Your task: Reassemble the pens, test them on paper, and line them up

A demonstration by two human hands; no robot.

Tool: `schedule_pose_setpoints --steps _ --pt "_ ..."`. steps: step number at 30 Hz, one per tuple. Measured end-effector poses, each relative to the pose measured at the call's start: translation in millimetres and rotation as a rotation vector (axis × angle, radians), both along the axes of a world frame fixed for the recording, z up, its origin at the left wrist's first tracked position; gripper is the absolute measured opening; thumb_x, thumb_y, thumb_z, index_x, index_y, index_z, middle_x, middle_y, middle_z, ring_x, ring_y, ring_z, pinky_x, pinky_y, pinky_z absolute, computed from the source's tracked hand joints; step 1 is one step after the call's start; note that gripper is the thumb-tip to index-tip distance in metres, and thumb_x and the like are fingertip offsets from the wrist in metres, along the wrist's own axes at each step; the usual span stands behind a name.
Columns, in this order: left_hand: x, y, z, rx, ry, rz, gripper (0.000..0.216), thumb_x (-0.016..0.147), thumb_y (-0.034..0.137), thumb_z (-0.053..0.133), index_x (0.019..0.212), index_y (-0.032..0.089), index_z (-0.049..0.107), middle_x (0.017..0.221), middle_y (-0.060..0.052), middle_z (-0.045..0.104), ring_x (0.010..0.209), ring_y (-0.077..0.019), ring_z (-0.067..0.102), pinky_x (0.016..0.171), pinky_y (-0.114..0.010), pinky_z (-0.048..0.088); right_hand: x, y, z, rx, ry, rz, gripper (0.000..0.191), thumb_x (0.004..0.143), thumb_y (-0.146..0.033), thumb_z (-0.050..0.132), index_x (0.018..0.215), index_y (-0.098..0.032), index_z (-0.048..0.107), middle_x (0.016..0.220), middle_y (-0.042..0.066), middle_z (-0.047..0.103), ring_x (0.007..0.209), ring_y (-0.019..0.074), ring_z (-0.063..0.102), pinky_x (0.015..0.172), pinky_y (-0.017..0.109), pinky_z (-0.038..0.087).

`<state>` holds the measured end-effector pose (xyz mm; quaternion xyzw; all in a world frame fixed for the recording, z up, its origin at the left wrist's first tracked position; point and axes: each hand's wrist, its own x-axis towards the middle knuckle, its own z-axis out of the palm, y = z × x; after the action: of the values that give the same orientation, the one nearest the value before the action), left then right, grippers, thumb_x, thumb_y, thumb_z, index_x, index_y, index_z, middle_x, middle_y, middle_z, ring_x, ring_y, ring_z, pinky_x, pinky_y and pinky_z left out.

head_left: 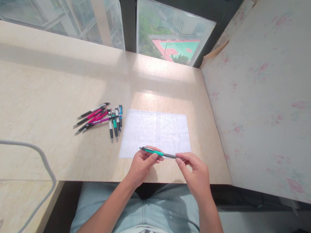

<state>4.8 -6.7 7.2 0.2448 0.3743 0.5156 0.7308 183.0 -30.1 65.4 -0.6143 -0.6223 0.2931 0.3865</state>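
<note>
A green ballpoint pen with a dark grip lies level between my two hands, above the near edge of a white sheet of paper. My left hand pinches its green barrel, with the black clip end pointing left. The fingertips of my right hand close on the tip end, hiding the point. Left of the paper, several pens lie in a loose pile: pink pens, a purple pen, a green pen, a blue pen and white ones.
The pale table runs up to the windows. A floral-papered wall borders it on the right. A grey cable loops over the table at the lower left. The table's front edge is close to my lap.
</note>
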Motion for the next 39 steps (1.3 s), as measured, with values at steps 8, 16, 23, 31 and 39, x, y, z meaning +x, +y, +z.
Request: schedule_pose_setpoints --steps 8,16,23,31,39 --pt "-0.1 -0.2 0.5 0.01 -0.006 0.005 0.019 0.075 0.028 0.076 0.088 0.015 0.071 0.075 -0.004 0.071 0.07 -0.0126 0.064 0.068 -0.023 0.047 -1.4 -1.1 0.6 0.008 0.011 0.003 0.013 0.088 -0.03 0.062 0.088 -0.022 0.072 0.083 0.004 0.071 0.073 0.0172 0.063 0.067 0.029 0.051" --pt "-0.2 0.5 -1.4 -0.014 -0.03 0.004 0.019 0.074 0.026 0.077 0.088 0.015 0.071 0.076 -0.004 0.071 0.07 -0.0114 0.064 0.067 -0.021 0.046 -2.6 -0.8 5.7 0.142 -0.017 0.074 0.01 0.088 -0.021 0.061 0.092 -0.023 0.071 0.084 0.003 0.069 0.07 0.0153 0.06 0.067 0.03 0.049" --pt "-0.7 1.1 -1.5 -0.049 -0.053 0.012 0.02 0.073 0.028 0.077 0.086 0.014 0.071 0.069 -0.004 0.07 0.065 -0.0112 0.063 0.064 -0.021 0.047 -3.0 -0.7 4.5 0.163 0.018 0.107 0.013 0.091 -0.019 0.057 0.09 -0.023 0.07 0.089 0.005 0.067 0.08 0.0172 0.062 0.068 0.029 0.05" --pt "-0.3 -0.8 -2.5 0.033 -0.022 -0.029 0.018 0.074 0.027 0.076 0.086 0.015 0.071 0.077 -0.005 0.071 0.067 -0.0117 0.063 0.066 -0.023 0.047 1.1 -1.0 -3.7 0.037 -0.076 0.036 0.031 0.093 -0.032 0.055 0.066 -0.019 0.061 0.061 0.0 0.059 0.057 0.0129 0.053 0.059 0.027 0.041" --pt "0.2 -0.3 -0.2 0.001 -0.001 -0.018 0.021 0.072 0.029 0.078 0.085 0.015 0.071 0.079 -0.005 0.072 0.068 -0.0131 0.064 0.067 -0.024 0.048 2.9 -0.7 -13.4 -0.132 0.095 0.062 0.029 0.094 -0.042 0.049 0.092 -0.019 0.066 0.078 0.003 0.067 0.071 0.0166 0.062 0.064 0.027 0.046"
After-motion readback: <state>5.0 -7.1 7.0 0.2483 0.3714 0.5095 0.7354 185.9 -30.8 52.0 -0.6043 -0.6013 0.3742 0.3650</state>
